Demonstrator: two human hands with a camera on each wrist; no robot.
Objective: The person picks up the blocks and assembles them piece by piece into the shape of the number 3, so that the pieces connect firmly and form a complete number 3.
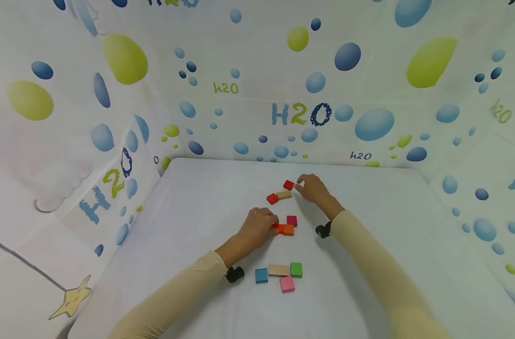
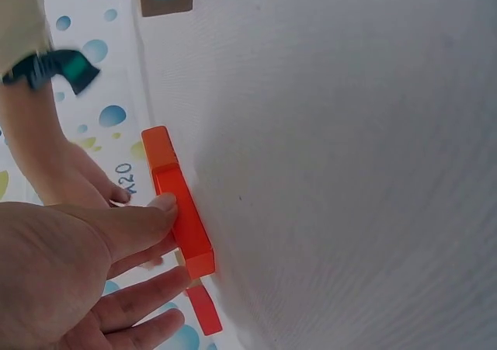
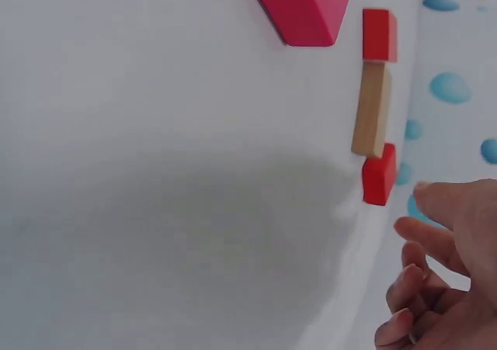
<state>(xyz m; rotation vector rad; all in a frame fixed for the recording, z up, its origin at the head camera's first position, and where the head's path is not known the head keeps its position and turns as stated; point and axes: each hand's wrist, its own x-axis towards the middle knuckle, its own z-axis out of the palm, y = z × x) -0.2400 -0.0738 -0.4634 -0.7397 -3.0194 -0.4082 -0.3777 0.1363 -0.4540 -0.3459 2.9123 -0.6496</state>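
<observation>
In the left wrist view my left hand pinches a long red-orange block, its thumb on the near face. That block lies end to end with an orange block. A crimson block sits just behind the pair. Farther back, my right hand is beside a red block, with a small gap between its fingertips and the block. Its fingers are loosely bent and hold nothing. A wooden block stands between that red block and another red block.
Nearer the body lie a blue block, a wooden block, a green block and a pink block. The white table ends at a patterned curtain.
</observation>
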